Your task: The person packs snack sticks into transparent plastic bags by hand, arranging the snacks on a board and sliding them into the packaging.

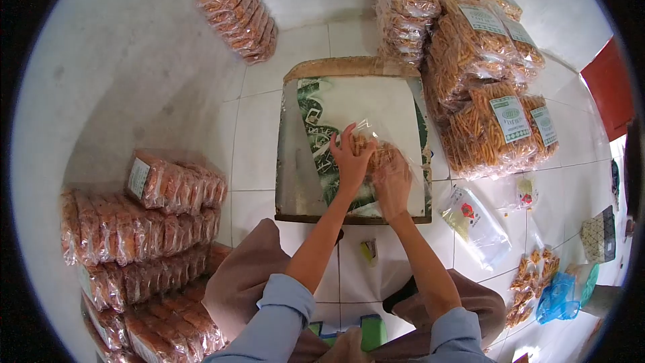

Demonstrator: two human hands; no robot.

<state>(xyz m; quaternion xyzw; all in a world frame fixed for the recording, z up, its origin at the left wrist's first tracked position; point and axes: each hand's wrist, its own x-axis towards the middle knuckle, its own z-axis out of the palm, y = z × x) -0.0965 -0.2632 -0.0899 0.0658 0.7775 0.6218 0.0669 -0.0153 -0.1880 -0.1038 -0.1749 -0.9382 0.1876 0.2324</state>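
On a low table (pixel 289 181) in front of me lies a clear plastic bag of brown snacks (pixel 383 153). My left hand (pixel 351 160) is at the bag's left side, its fingers curved over it and the thumb against the snacks. From the right, my right hand (pixel 394 185) grips the same bag, with film showing around its fingers, which are partly hidden. Loose clear film stands up above the bag's far end. Under my hands is a white and green printed sheet (pixel 366 104) covering the tabletop.
Stacks of packed brown snacks (pixel 134 228) stand on the left. A smaller stack (pixel 240 17) leans at the back wall. Labelled bags of stick snacks (pixel 490 114) are piled at right. On the floor lie flat printed bags (pixel 477 225), loose snacks (pixel 531 282) and a blue plastic bag (pixel 559 298).
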